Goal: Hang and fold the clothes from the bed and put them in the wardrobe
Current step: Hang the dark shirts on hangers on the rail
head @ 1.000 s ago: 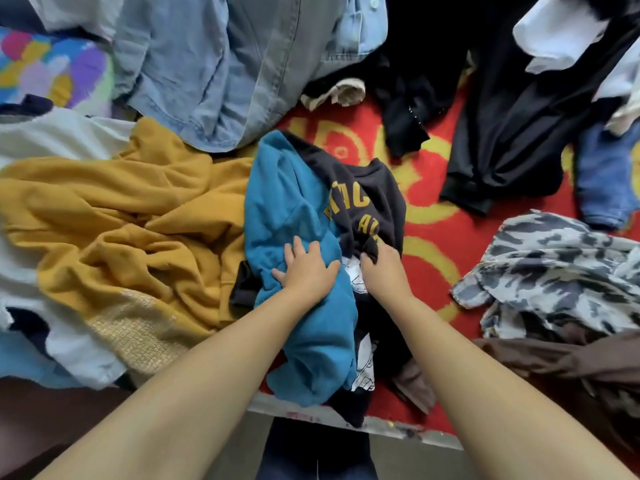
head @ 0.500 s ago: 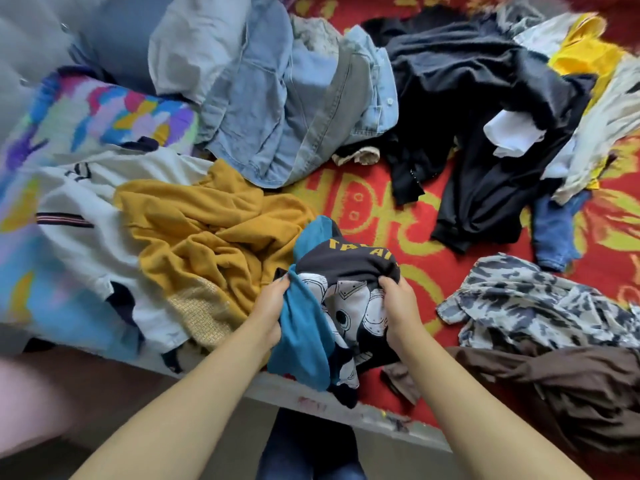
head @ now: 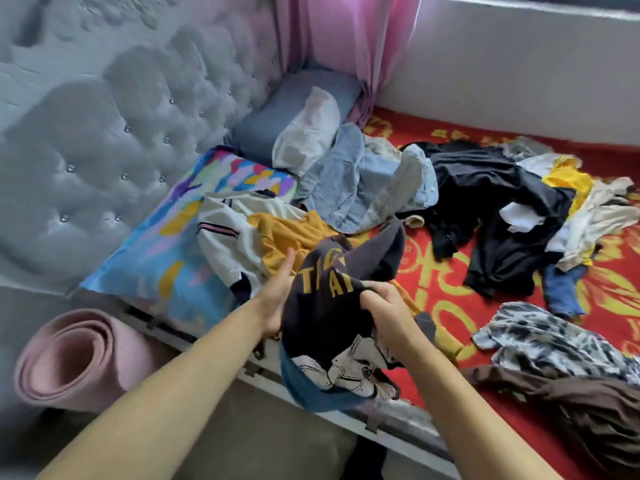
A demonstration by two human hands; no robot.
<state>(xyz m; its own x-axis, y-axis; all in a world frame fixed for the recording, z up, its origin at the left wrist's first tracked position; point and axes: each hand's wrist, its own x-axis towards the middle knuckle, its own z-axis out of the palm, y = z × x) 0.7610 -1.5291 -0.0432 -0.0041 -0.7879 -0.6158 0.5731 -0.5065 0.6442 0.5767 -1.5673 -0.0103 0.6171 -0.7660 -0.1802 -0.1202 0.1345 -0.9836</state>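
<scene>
Charcoal cotton garment: dark grey sweatshirt with yellow lettering, a white cartoon print and a teal lining (head: pixel 332 327), which I hold lifted clear of the red-and-gold bedspread (head: pixel 433 282), above the near edge of the bed.
Reason for the hold: I judge it is raised so it can hang free and be sorted out for folding or hanging.
Right hand (head: pixel 388 308): fingers curled round a bunched fold just below the lettering; the cloth drapes over and below the knuckles.
Left hand (head: pixel 277 296): fingers straight and held together, flat against the garment's left side, steadying and not gripping; its palm side is hidden.
Garment relative to fingers: the bulk hangs between the two hands, the printed panel and teal hem below both wrists.
Mustard knit top (head: pixel 287 233): lies on the bed just behind the left fingertips.
Remaining pile: pale denim shirt (head: pixel 363 188), black clothes (head: pixel 495 216), camouflage-patterned piece (head: pixel 554 341), all unfolded on the bed.
Wardrobe: not in view.
</scene>
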